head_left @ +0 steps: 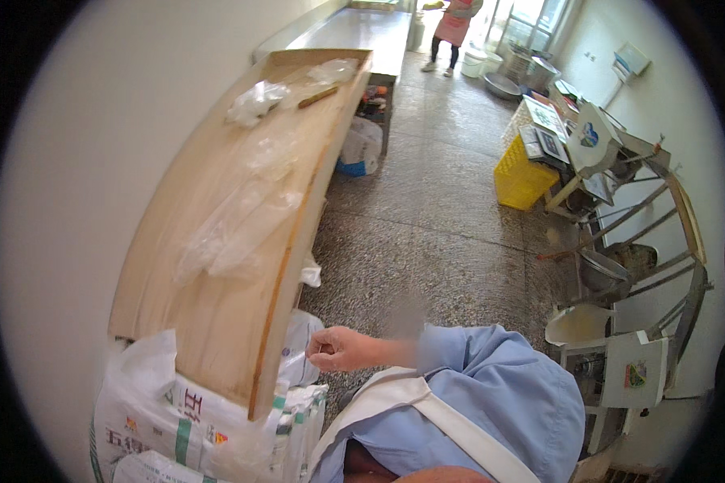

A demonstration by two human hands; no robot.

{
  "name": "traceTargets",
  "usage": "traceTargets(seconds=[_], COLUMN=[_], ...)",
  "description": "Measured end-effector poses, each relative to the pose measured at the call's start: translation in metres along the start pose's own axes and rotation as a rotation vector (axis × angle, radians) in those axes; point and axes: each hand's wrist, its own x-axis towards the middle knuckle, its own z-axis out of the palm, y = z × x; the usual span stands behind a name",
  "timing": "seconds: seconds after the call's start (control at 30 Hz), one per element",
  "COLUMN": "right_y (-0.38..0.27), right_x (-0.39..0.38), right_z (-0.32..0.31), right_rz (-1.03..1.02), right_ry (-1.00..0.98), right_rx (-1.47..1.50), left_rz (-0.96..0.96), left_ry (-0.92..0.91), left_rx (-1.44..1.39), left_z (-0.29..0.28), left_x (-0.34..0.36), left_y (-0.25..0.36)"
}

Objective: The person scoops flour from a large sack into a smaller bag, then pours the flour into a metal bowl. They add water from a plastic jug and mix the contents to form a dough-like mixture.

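Note:
My right hand (pixel 334 348), in a blue sleeve (pixel 499 362), hangs beside the near end of a long wooden work board (pixel 209 314). Its fingers are curled in, dusted with white powder, and no object shows in them. It is nearest to the white sacks (pixel 298 346) beside and below the board. Crumpled clear plastic bags (pixel 234 217) lie along the board. Toward its far end are another plastic bag (pixel 258 103) and a short brown stick-like piece (pixel 317 97). My left hand is out of sight.
A metal table (pixel 350 34) continues beyond the board. Along the right wall stand a yellow crate (pixel 524 177), a metal basin (pixel 604 274), and frame-like equipment (pixel 677 209). Far off, a person in a pink apron (pixel 453 28) stands near white buckets (pixel 474 63). The speckled floor (pixel 427 249) looks shiny.

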Motion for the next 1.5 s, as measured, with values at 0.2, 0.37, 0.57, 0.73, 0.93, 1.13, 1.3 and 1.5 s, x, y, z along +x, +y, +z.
traceTargets(seconds=[0.2, 0.37, 0.57, 0.73, 0.93, 1.13, 1.3, 1.5], right_y=[0.009, 0.003, 0.001, 0.005, -0.013, -0.054, -0.062, -0.057], right_x=[-0.082, -0.156, -0.207, -0.214, -0.207, -0.18, -0.165, -0.182], right_z=[-0.128, -0.248, -0.344, -0.424, -0.547, -0.658, -0.744, -0.879], right_rz=[-0.061, -0.025, 0.018, 0.0, 0.1, -0.022, 0.003, -0.058], right_ry=[0.18, 0.431, 0.62, 0.784, 1.082, 1.202, 1.241, 1.255], right_rx=[-0.034, -0.048, 0.163, 0.154, -0.19, 0.174, 0.097, 0.175], left_rz=[0.005, 0.093, 0.79, 0.96, 0.811, 0.859, 0.962, 0.864], left_ry=[0.014, -0.526, -1.527, -2.048, -2.101, -1.959, -1.83, -1.993], left_rx=[-0.556, -0.833, -0.852, -0.114, 0.292, -0.006, -0.714, -0.895], left_z=[-0.015, 0.018, -0.035, -0.058, 0.001, 0.028, -0.025, -0.067], left_x=[-0.061, -0.204, -0.511, -0.635, -0.725, -0.793, -0.857, -0.948], left_y=[0.147, 0.316, 0.423, 0.398, 0.48, 0.729, 0.981, 1.137])
